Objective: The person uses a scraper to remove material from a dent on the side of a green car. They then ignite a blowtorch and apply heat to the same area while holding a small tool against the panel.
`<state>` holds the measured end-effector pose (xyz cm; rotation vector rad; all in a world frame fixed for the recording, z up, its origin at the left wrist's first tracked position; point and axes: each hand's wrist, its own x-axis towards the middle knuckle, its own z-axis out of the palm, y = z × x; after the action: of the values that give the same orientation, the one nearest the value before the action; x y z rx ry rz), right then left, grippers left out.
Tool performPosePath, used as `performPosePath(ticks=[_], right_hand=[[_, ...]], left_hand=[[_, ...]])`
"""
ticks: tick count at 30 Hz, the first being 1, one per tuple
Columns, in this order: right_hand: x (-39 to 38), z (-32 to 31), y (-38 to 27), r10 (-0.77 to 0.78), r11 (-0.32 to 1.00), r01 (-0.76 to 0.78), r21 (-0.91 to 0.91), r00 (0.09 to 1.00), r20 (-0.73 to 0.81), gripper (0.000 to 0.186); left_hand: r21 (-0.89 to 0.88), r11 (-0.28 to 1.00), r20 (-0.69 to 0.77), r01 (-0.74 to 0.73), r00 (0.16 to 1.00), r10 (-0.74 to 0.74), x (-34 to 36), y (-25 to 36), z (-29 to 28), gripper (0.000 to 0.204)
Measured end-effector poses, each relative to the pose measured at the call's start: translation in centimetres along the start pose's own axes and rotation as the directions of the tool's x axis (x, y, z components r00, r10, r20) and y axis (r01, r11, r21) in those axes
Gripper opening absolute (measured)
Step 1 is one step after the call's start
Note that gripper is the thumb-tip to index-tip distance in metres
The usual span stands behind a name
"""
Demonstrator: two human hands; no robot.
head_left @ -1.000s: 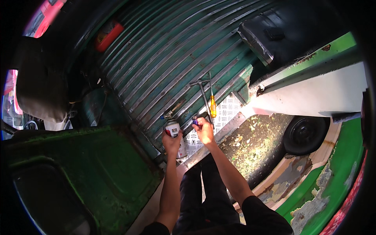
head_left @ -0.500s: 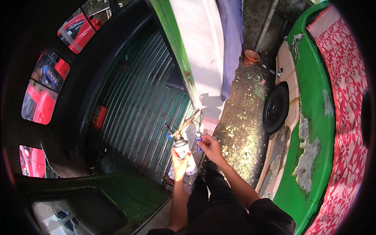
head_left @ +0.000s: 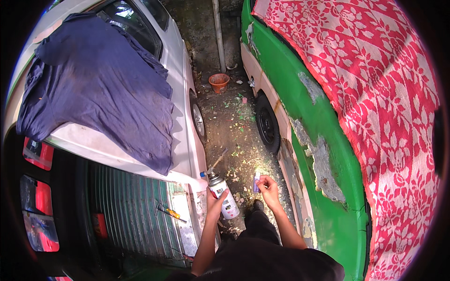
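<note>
Low in front of me, my left hand [head_left: 215,202] curls around a tilted white gas canister [head_left: 227,201] with a torch nozzle [head_left: 218,161], while my right hand [head_left: 268,188] pinches a small purple lighter [head_left: 256,183], near but apart. I judge the step as holding both; the next move seems to call for a steady canister. Beyond, littered ground [head_left: 216,122] runs toward an orange pot [head_left: 219,84].

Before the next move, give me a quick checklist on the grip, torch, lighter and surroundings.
1. Left hand gripping the gas canister: ok.
2. Lighter in the right hand: ok.
3. Torch nozzle aimed away from the body: ok.
4. Blue knob setting: cannot tell, too small.
5. Surroundings free of fabric: not ok; red patterned cloth hangs to the right, dark blue cloth to the left.
</note>
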<state>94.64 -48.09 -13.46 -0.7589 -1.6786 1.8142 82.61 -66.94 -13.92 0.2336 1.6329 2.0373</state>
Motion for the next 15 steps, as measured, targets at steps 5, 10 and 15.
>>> performPosePath(ticks=[5,10,15], right_hand=[[7.3,-4.0,0.1,0.068,0.991,-0.066,0.117,0.998,-0.011,0.005],[14.9,-5.3,-3.5,0.059,0.992,-0.078,0.098,0.981,0.183,0.004],[21.8,-4.1,-7.9,0.096,0.965,-0.166,0.204,0.945,0.313,0.006]], left_hand=[[-0.165,0.981,0.096,0.107,0.991,-0.092,6.8,0.5,4.2,0.052],[-0.035,0.999,0.08,0.03,0.996,-0.027,13.6,3.0,9.3,0.053],[0.096,0.991,0.037,-0.088,0.996,0.084,19.9,7.0,13.5,0.068]])
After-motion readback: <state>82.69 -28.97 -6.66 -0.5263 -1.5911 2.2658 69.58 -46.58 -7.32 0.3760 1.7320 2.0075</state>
